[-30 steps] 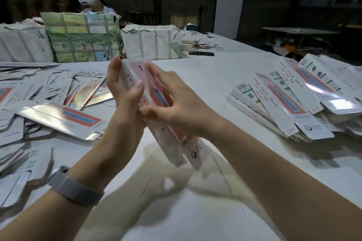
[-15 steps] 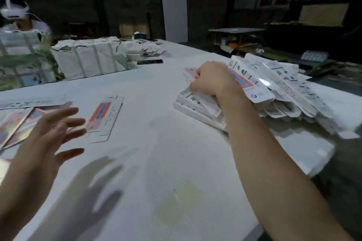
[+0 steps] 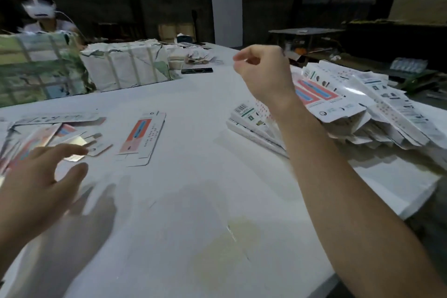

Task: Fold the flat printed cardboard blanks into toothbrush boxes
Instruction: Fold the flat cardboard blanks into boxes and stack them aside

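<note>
Overhead, the person's right hand (image 3: 262, 72) hangs with fingers curled inward and nothing in them, above the near-left edge of a jumbled heap of folded white printed cardboard toothbrush boxes (image 3: 358, 109) at the right of the white table (image 3: 193, 201). Low at left, the left hand (image 3: 36, 186) hovers with fingers spread, blurred, holding nothing. One flat white-and-orange printed cardboard blank (image 3: 142, 138) lies alone between them, with scattered flat printed blanks (image 3: 48, 128) further left. Strapped paper-wrapped bundles (image 3: 125, 65) and a black phone (image 3: 197, 70) sit at the far side.
</note>
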`<move>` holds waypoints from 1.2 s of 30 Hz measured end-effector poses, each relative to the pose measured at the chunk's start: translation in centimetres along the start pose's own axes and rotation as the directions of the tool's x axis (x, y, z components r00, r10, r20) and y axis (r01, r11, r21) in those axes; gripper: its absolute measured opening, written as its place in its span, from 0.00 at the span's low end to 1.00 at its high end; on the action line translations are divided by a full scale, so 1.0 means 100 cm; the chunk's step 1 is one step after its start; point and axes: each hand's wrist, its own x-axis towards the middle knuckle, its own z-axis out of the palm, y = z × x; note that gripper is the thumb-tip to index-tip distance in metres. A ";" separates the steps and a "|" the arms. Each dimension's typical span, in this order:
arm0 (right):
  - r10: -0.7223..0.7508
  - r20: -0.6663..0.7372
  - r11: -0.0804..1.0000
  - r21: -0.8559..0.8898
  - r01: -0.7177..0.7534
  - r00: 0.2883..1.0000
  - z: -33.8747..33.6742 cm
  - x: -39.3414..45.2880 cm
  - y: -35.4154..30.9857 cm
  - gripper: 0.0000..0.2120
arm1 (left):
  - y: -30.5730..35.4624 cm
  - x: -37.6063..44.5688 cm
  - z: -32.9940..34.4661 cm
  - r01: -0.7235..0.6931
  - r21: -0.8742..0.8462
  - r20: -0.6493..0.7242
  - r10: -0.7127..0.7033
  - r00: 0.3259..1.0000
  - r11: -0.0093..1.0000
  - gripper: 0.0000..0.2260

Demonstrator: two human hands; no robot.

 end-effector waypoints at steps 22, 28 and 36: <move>-0.146 0.788 0.734 0.491 -0.468 0.598 0.108 -0.138 -0.044 0.10 | -0.008 -0.012 -0.043 0.581 0.513 0.007 -0.679 0.734 0.632 0.24; -0.173 0.780 0.761 0.494 -0.422 0.601 0.111 -0.146 -0.046 0.12 | -0.010 -0.010 -0.035 0.541 0.539 0.054 -0.668 0.742 0.645 0.42; -0.182 0.790 0.761 0.490 -0.426 0.585 0.122 -0.151 -0.058 0.10 | 0.004 -0.008 -0.023 0.491 0.529 0.080 -0.616 0.784 0.693 0.42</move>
